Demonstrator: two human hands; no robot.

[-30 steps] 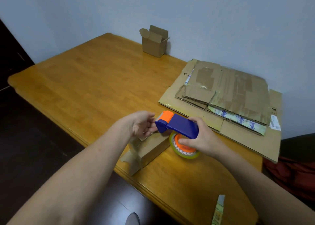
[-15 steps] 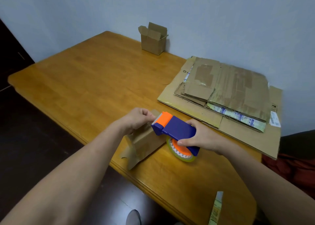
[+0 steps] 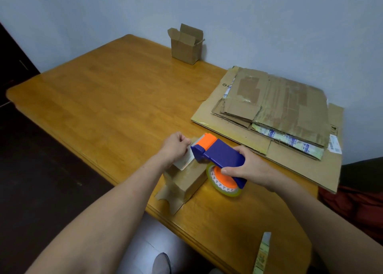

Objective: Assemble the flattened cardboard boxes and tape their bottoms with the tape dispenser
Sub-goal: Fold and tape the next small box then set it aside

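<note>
Table (image 3: 103, 99) — two boxes (image 3: 186, 45), one tape dispenser (image 3: 219, 155).

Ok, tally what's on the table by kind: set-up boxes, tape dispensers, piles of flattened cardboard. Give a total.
Set-up boxes: 2 (box by the wall, box at the near edge)
Tape dispenser: 1
Pile of flattened cardboard: 1, sheets in it not countable
Total: 4

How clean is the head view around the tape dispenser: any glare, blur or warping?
Head view: light soft and even; tape dispenser sharp, left hand slightly blurred; mild sheen on the table, no hard glare; wide-angle bend toward the frame edges.
</note>
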